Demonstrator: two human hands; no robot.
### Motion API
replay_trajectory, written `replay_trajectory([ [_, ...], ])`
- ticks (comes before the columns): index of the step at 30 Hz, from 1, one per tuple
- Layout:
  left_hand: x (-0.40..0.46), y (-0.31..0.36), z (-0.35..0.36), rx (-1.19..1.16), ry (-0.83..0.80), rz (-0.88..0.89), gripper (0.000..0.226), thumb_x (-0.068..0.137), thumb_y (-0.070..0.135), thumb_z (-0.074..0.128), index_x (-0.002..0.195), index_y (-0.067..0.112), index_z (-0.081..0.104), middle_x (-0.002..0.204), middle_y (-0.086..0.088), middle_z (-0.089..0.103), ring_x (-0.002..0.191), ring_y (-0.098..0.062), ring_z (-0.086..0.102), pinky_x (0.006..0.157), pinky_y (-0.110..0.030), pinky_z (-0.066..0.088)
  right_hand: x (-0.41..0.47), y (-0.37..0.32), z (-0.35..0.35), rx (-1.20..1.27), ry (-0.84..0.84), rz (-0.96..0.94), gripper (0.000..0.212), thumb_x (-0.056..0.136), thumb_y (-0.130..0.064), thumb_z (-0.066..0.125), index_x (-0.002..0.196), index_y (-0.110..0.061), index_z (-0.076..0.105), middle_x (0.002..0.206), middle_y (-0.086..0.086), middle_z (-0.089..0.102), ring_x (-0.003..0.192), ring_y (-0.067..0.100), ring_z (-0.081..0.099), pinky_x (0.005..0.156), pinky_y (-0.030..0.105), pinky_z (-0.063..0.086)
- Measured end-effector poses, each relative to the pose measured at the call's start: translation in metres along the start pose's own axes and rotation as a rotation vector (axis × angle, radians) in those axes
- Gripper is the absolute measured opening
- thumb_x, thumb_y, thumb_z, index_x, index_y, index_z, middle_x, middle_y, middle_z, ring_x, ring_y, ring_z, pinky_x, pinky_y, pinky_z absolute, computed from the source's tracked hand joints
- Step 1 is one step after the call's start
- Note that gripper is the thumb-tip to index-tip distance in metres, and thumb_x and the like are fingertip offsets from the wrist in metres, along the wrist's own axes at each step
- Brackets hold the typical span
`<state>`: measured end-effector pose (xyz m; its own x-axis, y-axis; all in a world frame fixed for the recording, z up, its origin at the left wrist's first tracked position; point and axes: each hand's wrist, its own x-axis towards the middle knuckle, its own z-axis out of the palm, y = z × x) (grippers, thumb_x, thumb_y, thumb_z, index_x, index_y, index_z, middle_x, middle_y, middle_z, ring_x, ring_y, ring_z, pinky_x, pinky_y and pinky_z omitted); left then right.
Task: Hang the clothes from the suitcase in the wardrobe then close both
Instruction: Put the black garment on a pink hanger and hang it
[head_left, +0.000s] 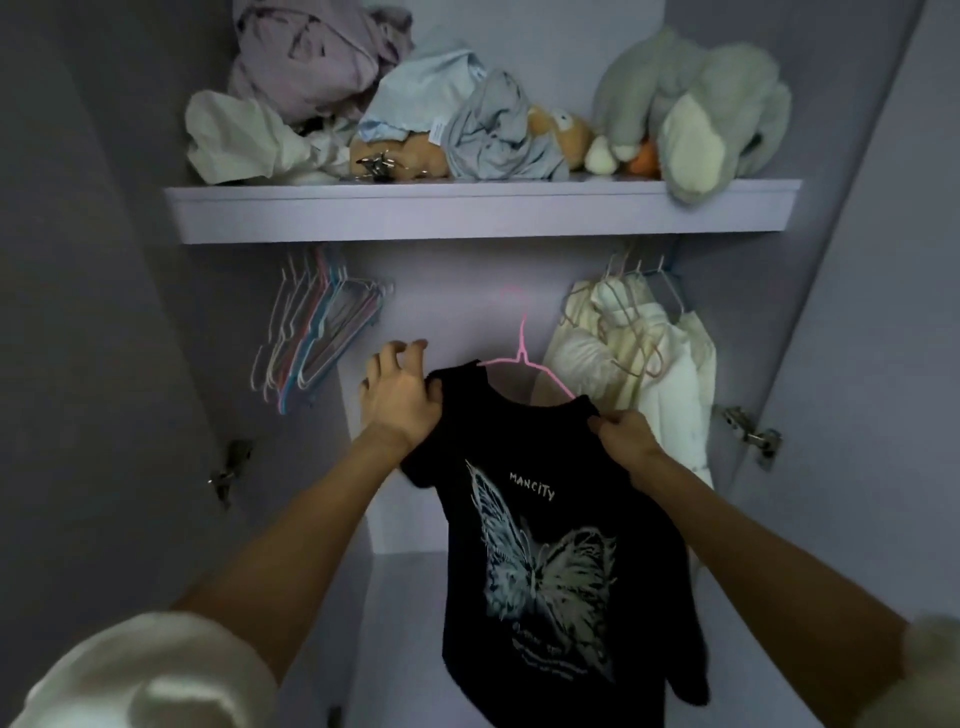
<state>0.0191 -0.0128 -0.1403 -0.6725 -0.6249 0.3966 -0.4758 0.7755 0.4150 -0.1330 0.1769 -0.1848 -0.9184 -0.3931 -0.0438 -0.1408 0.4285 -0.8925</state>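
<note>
Black shirt (545, 545), one pink hanger (521, 358), two hands.

A single head-worn view looks forward, close, into the open wardrobe (519, 270) interior.

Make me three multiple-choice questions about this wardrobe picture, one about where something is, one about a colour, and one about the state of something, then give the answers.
1. Where do the empty hangers hang?
A. At the left of the wardrobe, under the shelf
B. On top of the shelf
C. To the right of the white clothes

2. What colour is the hanger in the black T-shirt?
A. White
B. Pink
C. Blue

3. What is the state of the right hand?
A. Open and empty
B. Resting on the shelf
C. Pinching the T-shirt's shoulder

Answers:
1 A, the bare hangers cluster at the left below the shelf.
2 B, a pink hook and arms show at the collar.
3 C, its fingers close on the fabric, while the left hand holds the other shoulder.
</note>
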Motion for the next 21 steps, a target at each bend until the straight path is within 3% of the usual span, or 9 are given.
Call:
replay_trajectory([
  [3,0.027,0.031,0.003,0.043,0.103,0.148,0.057,0.093,0.022,0.047,0.144,0.016,0.024,0.149,-0.013,0.019,0.137,-0.033,0.015,0.107,-0.046,0.024,0.012,-0.026,-0.01,0.195,-0.107,-0.016,0.023,0.094,-0.006,0.042,0.109,0.001,0.057,0.086,0.013,0.061,0.07,0.02,0.056,0.058,0.026,0.044],
  [6,0.056,0.059,0.005,0.093,0.203,0.266,0.062,0.09,0.019,0.049,0.146,0.016,0.022,0.154,-0.014,0.012,0.141,-0.034,0.009,0.109,-0.05,0.02,0.032,-0.042,-0.017,0.076,-0.158,-0.162,0.017,0.097,-0.011,0.038,0.099,-0.011,0.055,0.078,0.001,0.056,0.069,0.012,0.053,0.057,0.021,0.039],
  [9,0.082,0.075,0.01,0.135,0.361,0.37,0.068,0.084,0.015,0.056,0.146,0.014,0.027,0.154,-0.018,0.015,0.143,-0.038,0.011,0.108,-0.055,0.021,0.062,-0.045,-0.016,-0.157,-0.04,-0.289,0.029,0.096,-0.014,0.04,0.068,-0.014,0.045,0.064,-0.002,0.045,0.063,0.014,0.047,0.061,0.024,0.034],
  [11,0.104,0.085,0.018,0.203,0.415,0.396,0.072,0.084,0.016,0.056,0.148,0.016,0.022,0.156,-0.017,0.01,0.143,-0.039,0.006,0.11,-0.058,0.015,0.085,-0.045,-0.017,-0.193,0.062,-0.349,0.037,0.095,-0.01,0.041,0.059,-0.018,0.035,0.059,-0.002,0.04,0.058,0.013,0.042,0.061,0.022,0.029],
  [15,0.138,0.093,0.035,0.319,0.394,0.369,0.076,0.09,0.028,0.048,0.15,0.025,0.001,0.156,-0.014,-0.013,0.143,-0.037,-0.012,0.113,-0.057,0.001,0.127,-0.03,-0.021,-0.153,0.207,-0.399,0.037,0.094,-0.005,0.04,0.058,-0.011,0.035,0.065,0.007,0.046,0.067,0.019,0.047,0.058,0.023,0.027],
  [18,0.154,0.091,0.055,0.378,0.478,0.356,0.082,0.088,0.041,0.049,0.149,0.026,-0.004,0.155,-0.017,-0.013,0.142,-0.041,-0.012,0.111,-0.061,-0.003,0.161,-0.022,-0.021,-0.123,0.296,-0.445,0.022,0.094,-0.005,0.04,0.072,-0.003,0.043,0.075,0.012,0.05,0.073,0.021,0.046,0.057,0.022,0.024],
  [21,0.167,0.086,0.07,0.421,0.591,0.36,0.091,0.084,0.05,0.051,0.147,0.026,-0.009,0.156,-0.019,-0.007,0.142,-0.044,-0.005,0.109,-0.062,-0.002,0.191,-0.03,-0.017,-0.064,0.312,-0.465,0.031,0.095,-0.005,0.039,0.064,-0.004,0.043,0.069,0.012,0.051,0.074,0.024,0.048,0.058,0.021,0.024],
])
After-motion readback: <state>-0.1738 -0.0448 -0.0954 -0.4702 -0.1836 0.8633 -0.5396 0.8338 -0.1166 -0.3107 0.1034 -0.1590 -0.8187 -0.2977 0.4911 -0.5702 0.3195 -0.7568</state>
